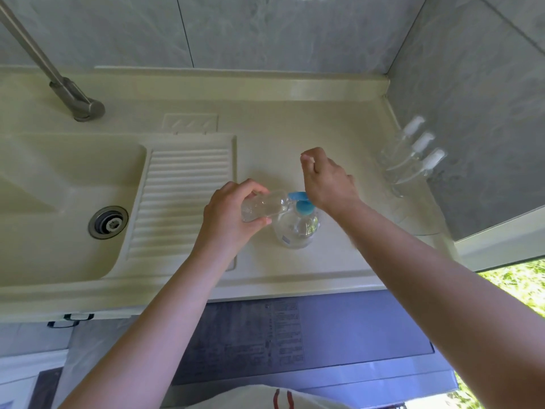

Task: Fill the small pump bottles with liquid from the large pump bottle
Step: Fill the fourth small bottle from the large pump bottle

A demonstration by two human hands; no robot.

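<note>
1. The fingers (236, 188) of the left hand (227, 214) are curled round a small clear bottle (264, 205), which is gripped by its lower half and tipped nearly flat, so that its open neck is brought against the blue spout (298, 196).
2. The right hand (327, 181) is set over the blue pump head, its heel bearing down on it; its fingers (309, 160) are loosely bent and seem to pinch something small and pale, possibly the removed cap, though this cannot be made out for certain.
3. The large pump bottle (298, 228) is stood upright on the surface (265, 143), just beside the gripped bottle, presumably so that it can be pumped one-handed without being steadied.
4. Three small pump bottles (410, 160) with white tops are lined up along the right-hand wall, well apart from the work, apparently kept out of the way.
5. A ribbed drainboard (182, 196) and sink (59, 202) lie to the left, with a tap (73, 95) mounted behind them.
</note>
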